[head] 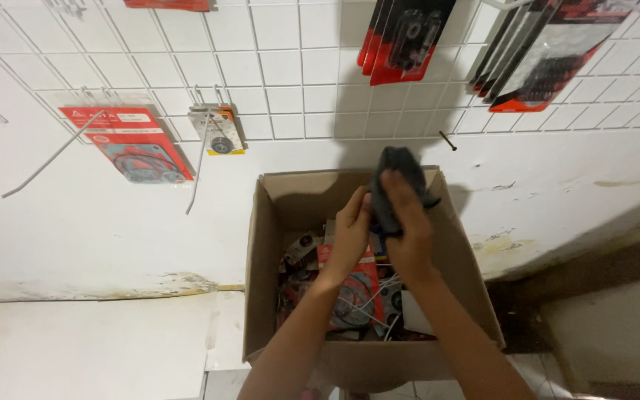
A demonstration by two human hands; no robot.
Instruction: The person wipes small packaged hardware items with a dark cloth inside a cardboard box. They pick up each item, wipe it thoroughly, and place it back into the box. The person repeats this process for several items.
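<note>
Dark rubbery strip, black and limp, is held up over the open cardboard box, its top end rising above the fingers and folding over on itself. The right hand is clamped around it from the side, fingers wrapped over its middle. The left hand presses in against the strip's lower part from the other side, fingers curled onto it, so both hands meet on the same piece. How long the strip runs below the hands I cannot tell, since the palms cover it.

Directly under the hands, inside the box, lie flat red packages with round grey rings showing through clear fronts, jumbled with thin white wire hooks. Up and to the left of the left hand, a white wire grid covers the wall. On it hangs a red rectangular card holding a large ring-shaped gasket, tilted, and nearer the hands a small yellow-edged card with a little dark ring. Bare white pegs jut from the grid beside them. Above the right hand hangs a sheaf of red and black cards, and further to its right another sheaf of the same colours. A dark nail sticks out of the white wall just above and right of the strip.
</note>
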